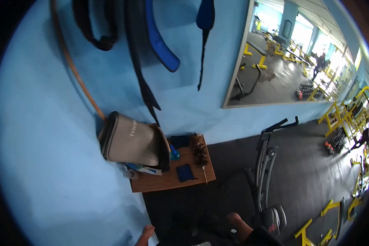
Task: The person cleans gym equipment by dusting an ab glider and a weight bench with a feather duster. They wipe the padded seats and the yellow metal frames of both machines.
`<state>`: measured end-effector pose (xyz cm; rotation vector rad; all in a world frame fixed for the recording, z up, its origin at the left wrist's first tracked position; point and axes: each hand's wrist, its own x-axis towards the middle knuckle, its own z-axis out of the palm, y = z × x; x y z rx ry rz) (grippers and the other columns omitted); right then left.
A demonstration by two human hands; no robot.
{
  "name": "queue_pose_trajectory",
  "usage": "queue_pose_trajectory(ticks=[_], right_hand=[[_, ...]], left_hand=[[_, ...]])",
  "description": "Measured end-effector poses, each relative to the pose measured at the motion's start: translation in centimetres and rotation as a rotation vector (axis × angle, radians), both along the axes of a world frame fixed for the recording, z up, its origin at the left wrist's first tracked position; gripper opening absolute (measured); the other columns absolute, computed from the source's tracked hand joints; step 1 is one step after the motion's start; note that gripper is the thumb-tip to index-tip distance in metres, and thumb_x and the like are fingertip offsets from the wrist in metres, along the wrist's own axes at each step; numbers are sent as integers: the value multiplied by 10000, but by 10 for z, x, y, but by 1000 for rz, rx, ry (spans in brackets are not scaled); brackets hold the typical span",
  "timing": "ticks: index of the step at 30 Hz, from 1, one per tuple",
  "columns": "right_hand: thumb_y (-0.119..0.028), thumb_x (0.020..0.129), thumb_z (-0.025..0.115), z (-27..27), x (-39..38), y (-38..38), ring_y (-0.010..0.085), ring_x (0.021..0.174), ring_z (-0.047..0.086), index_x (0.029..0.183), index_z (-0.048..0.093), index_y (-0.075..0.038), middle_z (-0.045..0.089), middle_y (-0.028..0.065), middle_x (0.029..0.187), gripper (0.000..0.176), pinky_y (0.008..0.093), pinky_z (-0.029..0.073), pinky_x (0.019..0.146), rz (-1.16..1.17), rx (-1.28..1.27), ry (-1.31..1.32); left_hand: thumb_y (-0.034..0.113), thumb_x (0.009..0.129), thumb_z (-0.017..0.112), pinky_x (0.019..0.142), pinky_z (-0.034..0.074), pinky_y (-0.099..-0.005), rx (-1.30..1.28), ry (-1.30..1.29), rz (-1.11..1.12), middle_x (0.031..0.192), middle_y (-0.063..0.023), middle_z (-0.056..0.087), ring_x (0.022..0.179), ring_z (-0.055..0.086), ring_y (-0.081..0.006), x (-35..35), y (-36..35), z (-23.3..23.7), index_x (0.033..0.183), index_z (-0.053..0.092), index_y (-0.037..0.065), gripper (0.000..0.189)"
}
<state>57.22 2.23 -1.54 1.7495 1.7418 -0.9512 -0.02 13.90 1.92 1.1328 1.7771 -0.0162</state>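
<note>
At the bottom edge, left of centre, my left hand shows small against the blue wall, its fingers too indistinct to read. My right hand is at the bottom, right of centre, over the dark floor, and its fingers are unclear too. Neither touches the wooden table beyond them. On that table are a grey-brown bag, a small dark blue pouch, a blue-green bottle, a brown furry-looking item and a thin light stick.
Belts and straps hang on the blue wall beside a long wooden stick. A mirror reflects the gym. Grey exercise equipment stands at the right of my hands, with yellow-framed machines and a dark-clothed person farther right.
</note>
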Motion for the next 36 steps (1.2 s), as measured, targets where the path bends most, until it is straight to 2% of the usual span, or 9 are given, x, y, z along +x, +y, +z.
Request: queue_pose_trajectory(ticks=[2, 7, 12, 18, 20, 23, 27, 33, 36], right_hand=[[-313, 860, 659, 66, -17, 35, 337, 1002, 692, 1039, 746, -47, 733, 169, 1017, 332, 425, 542, 886, -1000, 195, 296], [-321, 876, 659, 66, -15, 117, 327, 1047, 676, 1059, 733, -60, 724, 164, 1049, 327, 426, 528, 917, -1004, 221, 319], [-324, 861, 669, 30, 16, 197, 334, 1047, 675, 1048, 730, -60, 722, 165, 1052, 329, 430, 529, 920, -1193, 129, 392], [-245, 808, 664, -73, 47, 260, 335, 967, 693, 905, 734, -38, 712, 209, 968, 239, 420, 545, 885, -1110, 143, 332], [-247, 794, 686, -142, 52, 278, 344, 1023, 669, 985, 725, -52, 695, 204, 1074, 276, 440, 537, 907, -813, 2, 270], [-231, 790, 698, -107, 54, 331, 359, 1121, 622, 1075, 700, -50, 630, 205, 1242, 337, 443, 523, 943, -1180, -13, 239], [-227, 850, 683, -150, 30, 368, 351, 1233, 560, 1290, 546, -56, 574, 162, 1290, 491, 465, 492, 989, -1192, 27, 241], [-209, 857, 675, -184, 11, 411, 311, 1218, 580, 1220, 520, -107, 597, 125, 1269, 408, 453, 412, 1065, -1026, 19, 141], [-148, 838, 691, -183, 15, 410, 322, 1161, 616, 1207, 510, -82, 620, 147, 1192, 416, 437, 461, 994, -954, 27, 155]], left_hand=[[318, 861, 662, 904, 521, -431, 217, 107, -227, 1090, -206, 691, 1012, 666, -369, -9, 62, -12, 1048, 687, 43, 333], [257, 921, 657, 919, 520, -397, 188, -73, 4, 1132, -166, 687, 1028, 665, -301, 21, 210, -25, 1173, 630, 28, 341], [204, 963, 627, 816, 530, -309, 218, -194, 95, 1057, -97, 692, 864, 660, -162, 102, 283, 62, 1246, 586, 31, 334], [111, 934, 631, 832, 538, -326, 89, 77, -330, 1051, -109, 692, 928, 663, -193, 120, 278, 96, 1255, 577, 30, 335], [83, 921, 633, 835, 539, -324, 6, 118, -267, 1060, -116, 692, 948, 665, -196, 115, 266, 97, 1255, 577, 30, 343], [18, 896, 626, 845, 542, -310, -148, 141, -66, 1096, -127, 691, 973, 672, -204, 115, 256, 107, 1265, 563, 23, 374], [47, 946, 534, 757, 509, -296, -240, 117, -238, 1215, -115, 669, 942, 671, -181, 116, 250, 105, 1358, 509, 79, 414], [74, 945, 540, 800, 484, -303, -260, 22, -184, 1262, -111, 651, 1026, 661, -186, 159, 265, 110, 1372, 498, 97, 430], [-31, 942, 563, 942, 524, -323, -319, 38, -113, 1241, -197, 628, 1120, 632, -232, 184, 286, 111, 1324, 504, -2, 388]])
